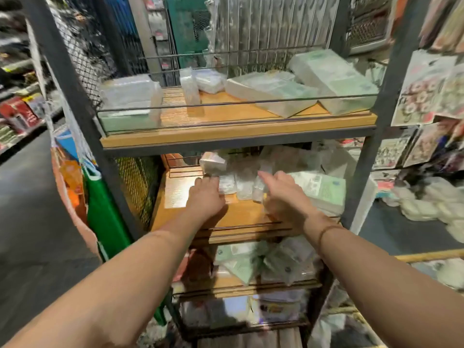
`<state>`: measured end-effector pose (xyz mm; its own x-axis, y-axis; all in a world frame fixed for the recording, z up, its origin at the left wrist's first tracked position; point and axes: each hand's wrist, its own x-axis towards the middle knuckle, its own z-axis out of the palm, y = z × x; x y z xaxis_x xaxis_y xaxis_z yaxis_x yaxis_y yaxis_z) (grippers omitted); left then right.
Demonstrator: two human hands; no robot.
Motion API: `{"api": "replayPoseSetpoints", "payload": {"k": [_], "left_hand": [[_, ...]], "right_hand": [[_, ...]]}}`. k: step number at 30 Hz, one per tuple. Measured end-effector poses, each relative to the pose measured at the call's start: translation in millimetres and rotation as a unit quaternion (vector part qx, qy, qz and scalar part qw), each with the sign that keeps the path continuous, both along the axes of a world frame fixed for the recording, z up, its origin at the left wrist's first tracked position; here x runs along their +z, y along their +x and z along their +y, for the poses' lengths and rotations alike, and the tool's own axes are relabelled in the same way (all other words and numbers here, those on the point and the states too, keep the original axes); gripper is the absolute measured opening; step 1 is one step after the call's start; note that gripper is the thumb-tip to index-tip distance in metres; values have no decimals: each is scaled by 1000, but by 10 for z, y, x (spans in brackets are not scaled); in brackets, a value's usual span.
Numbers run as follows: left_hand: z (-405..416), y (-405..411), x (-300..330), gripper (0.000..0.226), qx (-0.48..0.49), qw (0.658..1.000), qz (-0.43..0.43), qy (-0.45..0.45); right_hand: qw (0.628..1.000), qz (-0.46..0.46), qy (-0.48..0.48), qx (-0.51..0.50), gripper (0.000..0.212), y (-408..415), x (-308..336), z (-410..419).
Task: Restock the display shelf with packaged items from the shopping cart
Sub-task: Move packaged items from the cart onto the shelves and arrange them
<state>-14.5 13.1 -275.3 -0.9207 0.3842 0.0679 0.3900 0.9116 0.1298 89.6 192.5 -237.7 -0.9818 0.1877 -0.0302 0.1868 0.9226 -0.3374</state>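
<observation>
Left hand [207, 197]: open, lies flat on the middle shelf [175, 192], by the packs [241, 184].
Right hand [283, 197]: holds a clear pack [259, 188] on that shelf.

left hand [206, 197]: palm down, fingers flat | right hand [283, 197]: fingers seemingly pinching

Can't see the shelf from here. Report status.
Left hand flat on wooden middle shelf. Right hand gripping small clear-wrapped packet. Nothing blocking.
</observation>
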Motion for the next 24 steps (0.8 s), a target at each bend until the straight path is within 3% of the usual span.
{"api": "replayPoseSetpoints", "payload": {"k": [3, 6, 9, 12, 15, 18, 20, 22, 24], "left_hand": [[97, -127, -21, 36, -22, 998, -3, -54], [106, -263, -100, 44, -26, 995, -44, -82], [72, -289, -116, 39, -27, 996, -26, -87], [16, -250, -113, 43, -10, 997, -13, -74], [-76, -167, -70, 55, 13, 999, -40, -12], [-253, 25, 116, 55, 67, 981, -96, 152], [-395, 223, 254, 40, 108, 925, -170, 322], [-596, 503, 349, 33, 127, 795, -284, 520], [-844, 806, 395, 32, 127, 667, -368, 635]], "right_hand": [[999, -2, 36, 36, 75, -67, -20, -57], [997, -17, 70, 42, 73, -175, -64, -101], [999, -25, 42, 17, 69, -198, -131, -93], [999, 37, -6, 9, 53, -130, -217, -89], [994, 48, -95, -38, 40, -84, -224, -123], [975, 86, -187, -79, 29, 56, -118, -286], [957, 106, -253, -94, 22, 235, -58, -422], [930, 121, -332, -99, 19, 425, -31, -624], [894, 133, -415, -99, 21, 589, -28, -894]]}}
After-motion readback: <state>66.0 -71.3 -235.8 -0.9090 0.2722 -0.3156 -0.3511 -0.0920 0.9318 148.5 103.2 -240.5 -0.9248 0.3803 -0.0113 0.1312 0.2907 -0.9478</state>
